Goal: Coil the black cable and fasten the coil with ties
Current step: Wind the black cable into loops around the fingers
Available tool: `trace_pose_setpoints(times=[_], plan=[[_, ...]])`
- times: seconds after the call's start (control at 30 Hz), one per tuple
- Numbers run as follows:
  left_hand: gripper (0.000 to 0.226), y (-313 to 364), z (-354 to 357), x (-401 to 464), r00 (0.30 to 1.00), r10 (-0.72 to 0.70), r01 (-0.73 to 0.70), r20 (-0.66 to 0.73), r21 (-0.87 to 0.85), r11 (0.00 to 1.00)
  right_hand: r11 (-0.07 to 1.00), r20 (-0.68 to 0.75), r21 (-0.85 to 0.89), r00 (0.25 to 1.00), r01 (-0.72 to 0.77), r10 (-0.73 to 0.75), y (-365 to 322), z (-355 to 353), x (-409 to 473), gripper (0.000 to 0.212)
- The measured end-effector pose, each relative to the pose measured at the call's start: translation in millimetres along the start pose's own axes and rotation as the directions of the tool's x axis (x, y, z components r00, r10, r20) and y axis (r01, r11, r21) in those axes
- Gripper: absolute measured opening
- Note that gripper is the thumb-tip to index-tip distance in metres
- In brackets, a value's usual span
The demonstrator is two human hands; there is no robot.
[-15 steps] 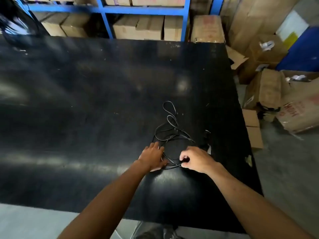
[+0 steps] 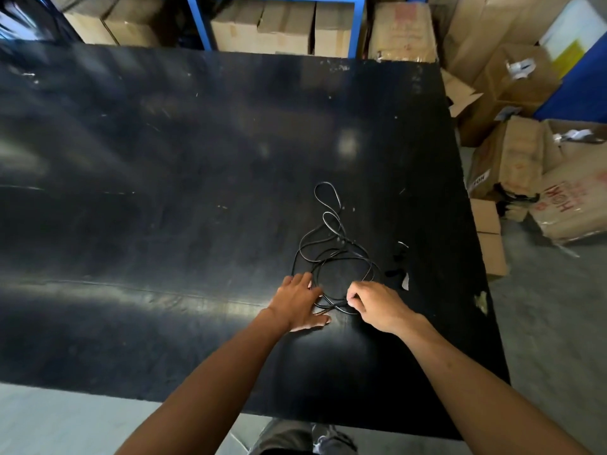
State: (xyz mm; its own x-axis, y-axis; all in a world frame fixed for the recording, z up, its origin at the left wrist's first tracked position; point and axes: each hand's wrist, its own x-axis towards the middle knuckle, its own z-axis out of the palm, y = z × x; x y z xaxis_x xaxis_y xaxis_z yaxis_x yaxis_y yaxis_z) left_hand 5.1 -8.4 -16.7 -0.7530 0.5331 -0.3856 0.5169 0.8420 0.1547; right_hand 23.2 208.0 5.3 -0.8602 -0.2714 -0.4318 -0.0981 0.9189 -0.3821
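A thin black cable (image 2: 331, 247) lies in loose, tangled loops on the black table (image 2: 164, 192), right of centre. My left hand (image 2: 300, 302) rests flat on the table with fingers spread, pressing the near left edge of the loops. My right hand (image 2: 377, 302) pinches the cable at the near side of the loops, fingers closed on it. A few small black strips (image 2: 399, 259), possibly ties, lie just right of the cable, with a pale scrap beside them.
The table's right edge (image 2: 473, 224) drops to a floor crowded with cardboard boxes (image 2: 512, 159). Blue shelving (image 2: 356, 24) with more boxes stands behind the far edge. The near edge is close to my body.
My left hand has flattened and slid slightly toward me on the loops. My right hand keeps its pinch on the cable. The view has tilted down a little.
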Motion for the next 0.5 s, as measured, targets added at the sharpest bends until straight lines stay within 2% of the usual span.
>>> trace_pose_setpoints(times=[0.1,0.17,0.23,0.37,0.43,0.5], plan=[[0.054,2.9,-9.8,0.7,0.998,0.038,-0.043,-0.055,-0.087,0.995,0.965,-0.074,0.261,0.997,0.012,0.008,-5.8,-16.7,2.8,0.011],[0.045,7.9,-24.7,4.2,1.0,0.024,-0.029,-0.019,-0.276,0.961,0.893,-0.138,0.448,0.99,0.034,0.031,-11.7,-30.7,5.6,0.017],[0.046,12.4,-41.4,9.2,1.0,-0.008,0.014,0.016,-0.451,0.892,0.81,-0.205,0.585,0.975,0.048,0.091,-19.2,-45.6,7.0,0.023],[0.043,7.4,-73.1,17.5,0.989,-0.143,0.053,-0.047,-0.781,0.622,0.65,-0.332,0.751,0.917,0.115,0.222,-34.7,-67.2,11.6,0.031],[0.036,5.1,-91.1,20.5,0.955,-0.257,-0.003,-0.147,-0.872,0.489,0.558,-0.332,0.821,0.895,0.12,0.296,-45.7,-73.5,15.5,0.039],[0.029,1.1,-108.9,22.5,0.89,-0.365,-0.116,-0.272,-0.911,0.396,0.422,-0.283,0.898,0.9,0.127,0.33,-59.1,-74.4,18.1,0.046]])
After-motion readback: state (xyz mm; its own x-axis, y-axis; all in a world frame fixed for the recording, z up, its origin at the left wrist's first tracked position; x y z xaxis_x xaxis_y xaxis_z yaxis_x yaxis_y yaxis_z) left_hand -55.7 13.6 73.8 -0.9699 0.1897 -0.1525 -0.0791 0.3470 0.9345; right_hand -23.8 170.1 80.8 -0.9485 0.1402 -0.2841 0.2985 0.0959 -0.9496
